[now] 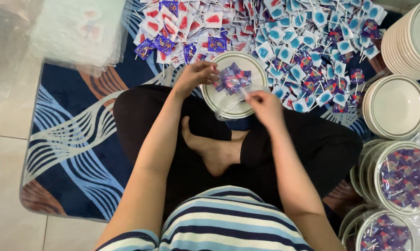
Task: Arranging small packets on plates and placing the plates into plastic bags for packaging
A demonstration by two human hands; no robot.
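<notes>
With the round white cream-rimmed plate (218, 103) resting on the near lap, the left hand (195, 74) pinching its far-left rim and the right hand (264, 105) gripping clear film should draw wrap evenly over the purple-wrapped lollipops (232, 79)

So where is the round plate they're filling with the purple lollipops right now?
The round plate sits in the upper middle of the head view, between the left hand and right hand, over the person's crossed legs, just below the pile of wrapped lollipops.
</notes>
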